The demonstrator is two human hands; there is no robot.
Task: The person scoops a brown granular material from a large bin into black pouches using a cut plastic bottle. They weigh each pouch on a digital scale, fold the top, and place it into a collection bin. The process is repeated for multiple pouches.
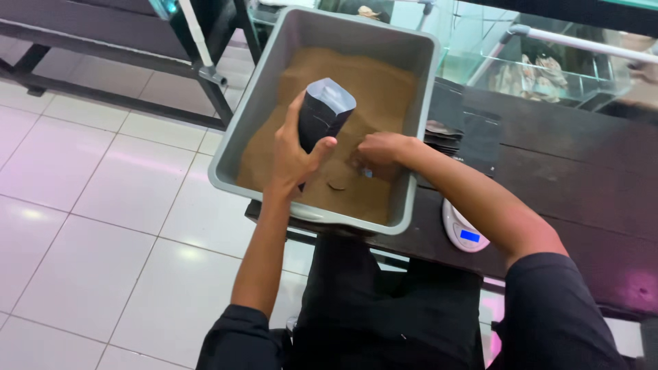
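My left hand (293, 156) grips a black stand-up pouch (323, 111) and holds it upright over a grey plastic tub (255, 103) filled with brown powder (356, 89). My right hand (379, 152) reaches down into the powder near the tub's front, fingers curled around a small scoop that is mostly hidden. A small brown piece (336, 185) lies on the powder between my hands.
The tub rests on a dark wooden table (562, 171). A small white digital scale (465, 229) sits beside the tub at its right front corner. A stack of black pouches (473, 137) lies behind it. White tiled floor (103, 205) is at the left, glass tanks at the back right.
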